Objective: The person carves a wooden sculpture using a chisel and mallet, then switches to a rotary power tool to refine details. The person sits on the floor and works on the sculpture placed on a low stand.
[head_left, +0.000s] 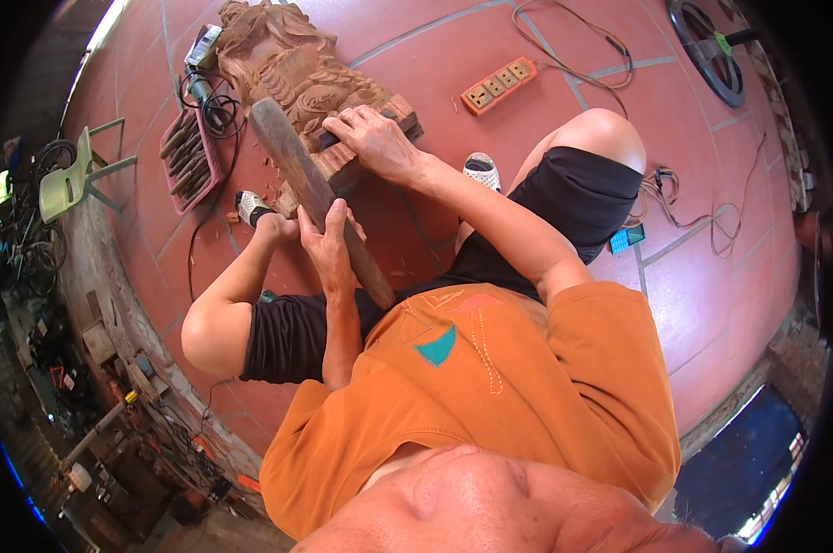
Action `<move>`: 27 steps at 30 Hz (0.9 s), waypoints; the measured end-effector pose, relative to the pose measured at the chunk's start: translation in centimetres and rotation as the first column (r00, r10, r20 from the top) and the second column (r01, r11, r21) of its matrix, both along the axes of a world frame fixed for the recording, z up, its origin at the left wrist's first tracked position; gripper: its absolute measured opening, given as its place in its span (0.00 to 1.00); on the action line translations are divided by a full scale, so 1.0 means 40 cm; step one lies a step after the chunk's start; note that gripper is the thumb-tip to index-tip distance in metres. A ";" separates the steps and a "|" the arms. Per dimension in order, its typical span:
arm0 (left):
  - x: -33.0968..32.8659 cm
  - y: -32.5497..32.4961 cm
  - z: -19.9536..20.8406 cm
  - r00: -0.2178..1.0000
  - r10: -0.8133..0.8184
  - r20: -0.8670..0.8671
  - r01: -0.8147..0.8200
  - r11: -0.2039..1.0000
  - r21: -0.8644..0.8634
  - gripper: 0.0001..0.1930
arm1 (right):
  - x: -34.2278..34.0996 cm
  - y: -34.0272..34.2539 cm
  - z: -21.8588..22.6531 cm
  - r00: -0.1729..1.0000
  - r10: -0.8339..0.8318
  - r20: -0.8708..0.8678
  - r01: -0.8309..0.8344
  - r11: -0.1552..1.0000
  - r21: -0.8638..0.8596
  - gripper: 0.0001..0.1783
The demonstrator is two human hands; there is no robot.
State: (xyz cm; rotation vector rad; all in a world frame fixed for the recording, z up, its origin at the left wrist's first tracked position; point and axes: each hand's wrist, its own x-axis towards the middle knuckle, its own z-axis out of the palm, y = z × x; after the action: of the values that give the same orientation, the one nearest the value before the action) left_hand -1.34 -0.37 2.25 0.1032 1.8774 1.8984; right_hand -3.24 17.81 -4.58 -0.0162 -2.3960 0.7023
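Observation:
My left hand (328, 247) is wrapped round a long, dark wooden club-shaped mallet (296, 161). Its thick end points away toward the carving and its thin end reaches back to my lap. Beyond it on the floor lies a brown wood carving (310, 78) with deep relief. My right hand (379, 143) is over the carving's near end, by a squared block of wood (401, 112), its fingers bent down. Something small and dark shows under those fingertips; I cannot make out what it is. The mallet's thick end overlaps the carving in view; I cannot tell whether they touch.
A pink basket (215, 166) of chisel-like tools stands left of the carving, beside a corded power tool (198, 88). An orange power strip (499, 85) lies to the right, its cable trailing away. A green chair (70, 180) stands far left. Wood chips (400, 273) dot the tiles.

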 end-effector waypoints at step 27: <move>0.008 -0.003 -0.015 0.996 0.030 -0.085 -0.021 0.994 0.110 0.15 | -0.023 0.015 -0.016 0.999 -0.042 -0.016 0.043 0.999 0.017 0.25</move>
State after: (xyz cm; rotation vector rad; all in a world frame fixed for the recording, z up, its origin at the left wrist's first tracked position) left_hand -1.01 -0.51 1.63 0.2006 1.8376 2.0441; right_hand -4.17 18.40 -5.23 -0.0542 -2.3800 0.6598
